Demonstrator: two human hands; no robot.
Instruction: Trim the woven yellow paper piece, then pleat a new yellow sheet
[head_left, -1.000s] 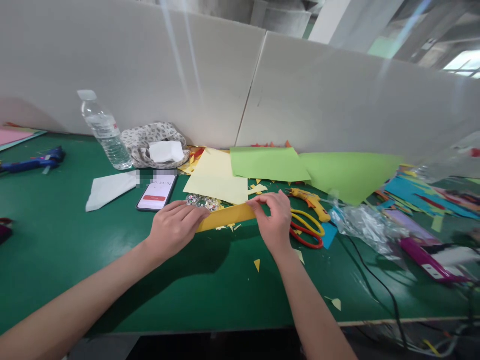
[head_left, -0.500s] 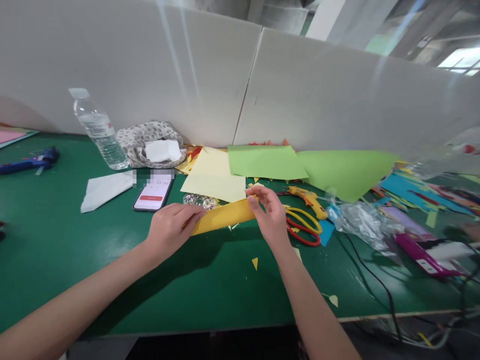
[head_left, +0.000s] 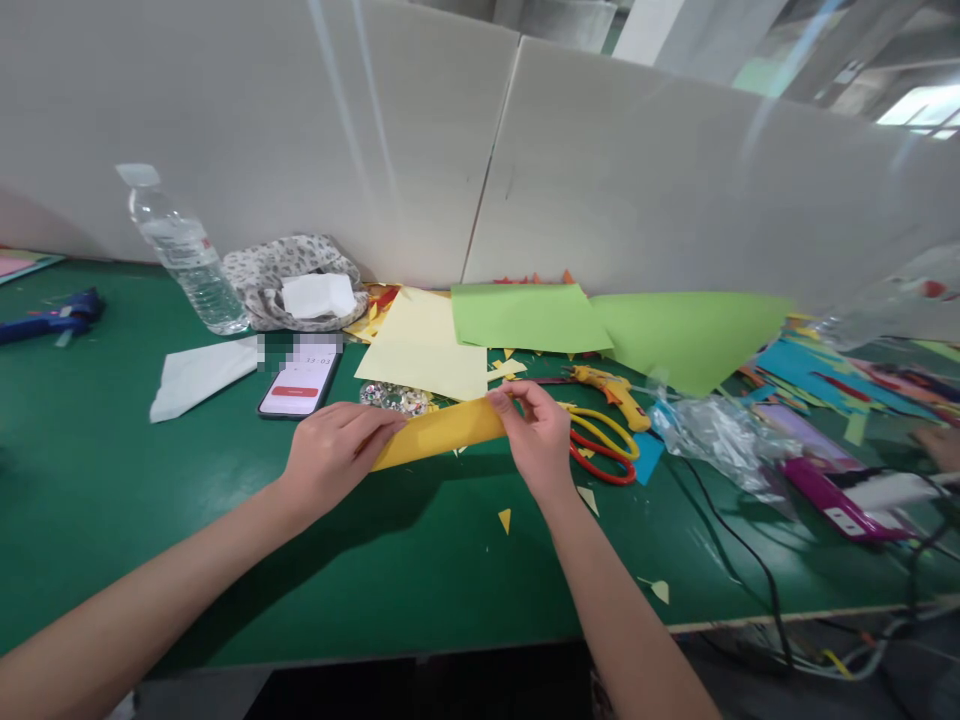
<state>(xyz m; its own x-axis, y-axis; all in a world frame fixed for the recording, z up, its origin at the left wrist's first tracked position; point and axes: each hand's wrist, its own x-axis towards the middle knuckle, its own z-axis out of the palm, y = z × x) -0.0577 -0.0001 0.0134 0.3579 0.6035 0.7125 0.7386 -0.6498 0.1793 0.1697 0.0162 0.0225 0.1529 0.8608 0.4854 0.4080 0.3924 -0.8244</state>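
A strip of yellow paper (head_left: 441,432), seemingly folded, is stretched between my two hands above the green table (head_left: 420,590). My left hand (head_left: 334,450) pinches its left end, fingers closed over the edge. At the other end my right hand (head_left: 538,440) grips the upper corner between thumb and fingers. Just right of that hand lie scissors (head_left: 609,455) with red and yellow handles, and beyond them a yellow glue gun (head_left: 613,392). Behind the strip are a pale yellow sheet (head_left: 427,345) and a small heap of shiny beads or sequins (head_left: 394,398).
Left stand a water bottle (head_left: 187,262), a phone (head_left: 301,378) and a folded tissue (head_left: 199,378). Green sheets (head_left: 532,318) lie along the partition (head_left: 637,190). Rightward are a crumpled plastic bag (head_left: 720,440), a magenta power strip (head_left: 844,505), a black cable (head_left: 750,560) and, at the edge, another person's hand (head_left: 941,442).
The view has shifted slightly. Both hands still hold the yellow paper strip in nearly the same pose, and my right fingers have curled in a little. The other person's hand shows more clearly.
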